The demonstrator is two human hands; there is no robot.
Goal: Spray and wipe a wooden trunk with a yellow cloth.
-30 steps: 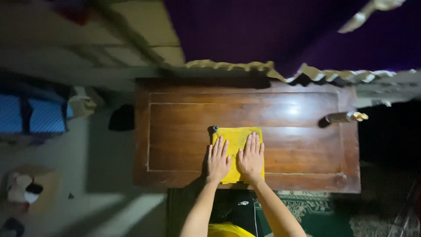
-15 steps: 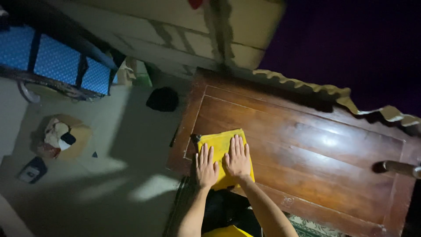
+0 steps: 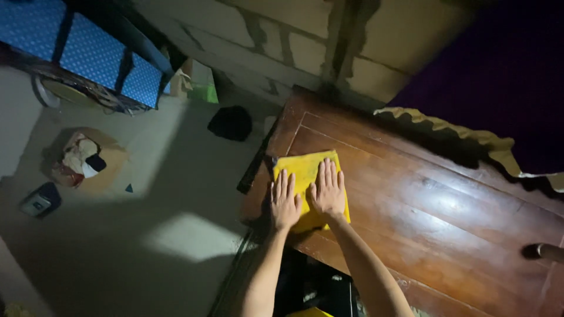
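A folded yellow cloth (image 3: 301, 169) lies flat on the near left corner of a dark wooden table (image 3: 435, 205). My left hand (image 3: 284, 203) presses palm-down on the cloth's left edge, fingers straight and together. Beside it, my right hand (image 3: 328, 190) lies flat on the cloth's right half. Neither hand grips anything. A small dark object (image 3: 274, 158) pokes out at the cloth's far left corner.
A purple curtain with a scalloped pale trim (image 3: 464, 138) hangs along the table's far side. A wooden handle (image 3: 549, 252) lies at the right edge. On the floor to the left are a black item (image 3: 230, 122), a cardboard box (image 3: 85, 159) and a blue patterned frame (image 3: 94, 56).
The view has swung left and tilted, so the table now runs diagonally. Both hands have slid the cloth along the table toward its left corner and stay flat on it.
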